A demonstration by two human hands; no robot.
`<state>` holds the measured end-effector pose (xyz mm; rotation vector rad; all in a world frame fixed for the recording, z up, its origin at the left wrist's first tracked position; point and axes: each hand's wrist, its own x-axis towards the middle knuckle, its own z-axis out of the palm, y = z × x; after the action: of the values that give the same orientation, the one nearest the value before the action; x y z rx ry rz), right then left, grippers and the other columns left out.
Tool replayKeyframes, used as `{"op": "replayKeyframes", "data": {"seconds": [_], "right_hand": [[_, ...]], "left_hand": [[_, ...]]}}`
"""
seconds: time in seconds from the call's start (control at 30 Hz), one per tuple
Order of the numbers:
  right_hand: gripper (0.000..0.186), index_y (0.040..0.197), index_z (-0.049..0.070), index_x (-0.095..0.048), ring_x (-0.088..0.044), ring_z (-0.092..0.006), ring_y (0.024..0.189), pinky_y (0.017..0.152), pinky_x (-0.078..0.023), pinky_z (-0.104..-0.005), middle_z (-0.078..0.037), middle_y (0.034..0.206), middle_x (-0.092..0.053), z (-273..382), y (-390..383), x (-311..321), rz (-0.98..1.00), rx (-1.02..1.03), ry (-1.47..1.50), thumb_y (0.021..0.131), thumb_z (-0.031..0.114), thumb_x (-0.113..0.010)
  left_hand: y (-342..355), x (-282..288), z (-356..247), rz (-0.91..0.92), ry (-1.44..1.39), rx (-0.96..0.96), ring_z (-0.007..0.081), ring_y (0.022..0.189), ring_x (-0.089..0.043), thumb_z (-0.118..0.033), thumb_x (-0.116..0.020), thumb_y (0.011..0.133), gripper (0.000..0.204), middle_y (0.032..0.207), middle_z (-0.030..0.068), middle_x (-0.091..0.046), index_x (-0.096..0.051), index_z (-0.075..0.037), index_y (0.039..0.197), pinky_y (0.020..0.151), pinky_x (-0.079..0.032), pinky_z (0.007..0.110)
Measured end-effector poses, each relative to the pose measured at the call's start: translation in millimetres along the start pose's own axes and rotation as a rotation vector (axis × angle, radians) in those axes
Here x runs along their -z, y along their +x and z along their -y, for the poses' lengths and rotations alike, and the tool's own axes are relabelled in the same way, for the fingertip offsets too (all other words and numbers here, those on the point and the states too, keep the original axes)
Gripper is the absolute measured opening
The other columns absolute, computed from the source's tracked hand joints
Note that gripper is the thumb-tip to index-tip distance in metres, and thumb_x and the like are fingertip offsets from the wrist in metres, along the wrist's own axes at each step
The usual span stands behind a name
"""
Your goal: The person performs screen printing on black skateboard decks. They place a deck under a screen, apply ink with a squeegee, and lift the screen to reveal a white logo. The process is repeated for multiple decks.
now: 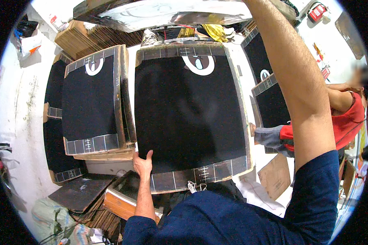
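Note:
In front of me lies a flat board (200, 173) with a dark, white-ruled border, covered by a black cloth panel (184, 118). A white ring-like print with a brown and pale blue middle (200, 65) sits near the panel's far edge. My left hand (143, 165) is at the board's near left edge, thumb over the top and fingers at the side, partly hidden. My right arm (300, 94) reaches up and forward past the top of the view, so its hand is out of sight. Beside it at the top hangs a large frame with a white-smeared surface (171, 18).
Left stands a stack of similar boards with a printed black panel (90, 98). More such panels (270, 106) lie at right, near a person in a red top (351, 122). Cardboard sheets (79, 38) stand behind. A wooden box (120, 202) and a sack (53, 216) are near left.

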<state>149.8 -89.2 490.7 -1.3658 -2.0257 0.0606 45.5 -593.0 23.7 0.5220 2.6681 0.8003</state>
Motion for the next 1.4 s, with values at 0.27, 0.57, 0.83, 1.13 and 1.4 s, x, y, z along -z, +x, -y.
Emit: {"op": "replayKeyframes", "data": {"seconds": [0.27,0.57,0.83,1.13,1.4], "right_hand": [[0.065,0.133,0.003,-0.067,-0.065,-0.039,0.125,0.104,-0.052,-0.0455,-0.024,0.132,-0.068,7,7,2,-0.023,-0.021,0.006,0.093,0.054,-0.058],[0.046,0.11,0.012,-0.077,-0.075,-0.034,0.095,0.084,-0.057,-0.0443,-0.016,0.099,-0.077,-45,-92,-26,-0.085,0.218,0.005,0.097,0.052,-0.058],[0.038,0.117,0.008,-0.068,-0.063,-0.0354,0.104,0.088,-0.05,-0.0471,-0.014,0.104,-0.068,-147,-320,-119,0.379,0.171,0.401,0.084,0.025,-0.077],[0.089,0.151,0.007,-0.047,-0.048,-0.0347,0.139,0.115,-0.039,-0.0473,-0.018,0.146,-0.052,-217,-140,-321,0.233,0.322,0.011,0.074,0.024,-0.09],[0.042,0.114,0.014,-0.064,-0.065,-0.0313,0.107,0.092,-0.048,-0.0479,-0.008,0.111,-0.069,-224,-90,-350,0.503,0.457,-0.159,0.082,0.03,-0.085]], "left_hand": [[7,-14,11,-0.019,0.059,0.07,0.0452,0.11,-0.064,-0.051,-0.091,0.074,0.078,0.118,0.026,-0.065,-0.058,0.002,0.121,0.094,-0.05,0.053],[35,30,-147,0.075,-0.718,-0.119,0.0363,0.126,-0.061,-0.023,-0.072,0.101,0.058,0.145,0.0248,-0.055,-0.046,0.004,0.146,0.11,-0.046,0.044],[18,37,-217,0.252,-1.628,0.74,0.0372,0.148,-0.037,-0.074,-0.053,0.091,0.1,0.161,0.0197,-0.032,-0.025,-0.012,0.163,0.123,-0.027,0.06],[-4,-68,-139,-0.201,-0.179,-0.512,0.0351,0.122,-0.057,-0.033,-0.082,0.088,0.06,0.126,0.0158,-0.061,-0.058,-0.002,0.133,0.109,-0.041,0.053],[33,-83,-97,0.001,0.321,-0.889,0.0282,0.138,-0.05,-0.027,-0.084,0.073,0.064,0.133,0.0053,-0.06,-0.065,-0.016,0.133,0.12,-0.031,0.054]]}}
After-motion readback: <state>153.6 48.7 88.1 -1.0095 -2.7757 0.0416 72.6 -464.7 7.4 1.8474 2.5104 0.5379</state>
